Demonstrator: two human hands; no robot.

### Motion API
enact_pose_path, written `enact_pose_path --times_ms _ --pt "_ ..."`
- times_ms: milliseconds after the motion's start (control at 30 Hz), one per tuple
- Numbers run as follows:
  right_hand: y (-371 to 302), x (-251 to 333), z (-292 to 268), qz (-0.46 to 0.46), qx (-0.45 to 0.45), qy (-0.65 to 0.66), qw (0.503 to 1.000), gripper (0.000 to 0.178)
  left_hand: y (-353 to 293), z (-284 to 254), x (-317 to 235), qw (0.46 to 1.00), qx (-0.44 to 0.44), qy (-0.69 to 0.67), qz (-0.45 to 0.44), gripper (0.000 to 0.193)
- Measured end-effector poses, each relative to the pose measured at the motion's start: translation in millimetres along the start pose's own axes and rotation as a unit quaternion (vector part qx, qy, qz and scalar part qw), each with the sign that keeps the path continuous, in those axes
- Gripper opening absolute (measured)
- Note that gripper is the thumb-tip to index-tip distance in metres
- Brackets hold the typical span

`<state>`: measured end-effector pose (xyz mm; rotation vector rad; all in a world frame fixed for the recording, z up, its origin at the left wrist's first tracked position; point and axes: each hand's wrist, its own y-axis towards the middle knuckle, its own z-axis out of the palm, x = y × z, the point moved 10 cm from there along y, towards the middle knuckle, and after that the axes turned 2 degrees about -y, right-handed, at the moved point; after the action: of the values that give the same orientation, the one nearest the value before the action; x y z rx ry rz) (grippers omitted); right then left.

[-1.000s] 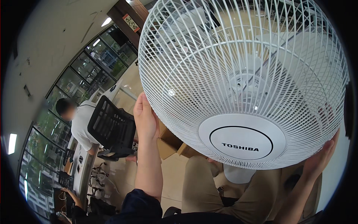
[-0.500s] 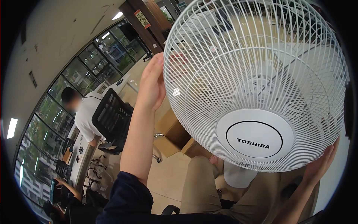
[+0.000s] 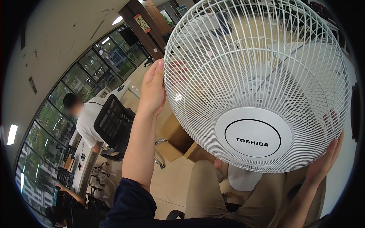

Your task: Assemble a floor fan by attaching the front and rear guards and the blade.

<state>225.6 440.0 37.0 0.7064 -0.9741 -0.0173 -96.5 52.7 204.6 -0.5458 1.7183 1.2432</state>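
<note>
Fan guard blocking ctr/R — box, thighs below, open gap btwn L forearm & thigh

On your left you see a person on a black chair at a desk near windows.

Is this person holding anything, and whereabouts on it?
Yes, a white wire fan cage, by its outer rim: the left grip at its left edge, the right grip at its lower right.
</note>
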Motion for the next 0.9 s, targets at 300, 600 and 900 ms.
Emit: enact_pose_path --times_ms 300,600,900 --pt "5 -8 -10 0.002 0.016 -0.013 1.000 0.062 4 13 -9 0.995 0.025 -0.083 -0.045 0.043" --pt "1 -4 -3 0.003 0.008 -0.021 1.000 0.061 12 15 1 0.993 0.017 -0.097 -0.061 0.046" --pt "6 6 6 -0.027 -0.007 -0.059 0.998 0.064 19 1 10 0.992 -0.050 -0.101 -0.048 0.040"
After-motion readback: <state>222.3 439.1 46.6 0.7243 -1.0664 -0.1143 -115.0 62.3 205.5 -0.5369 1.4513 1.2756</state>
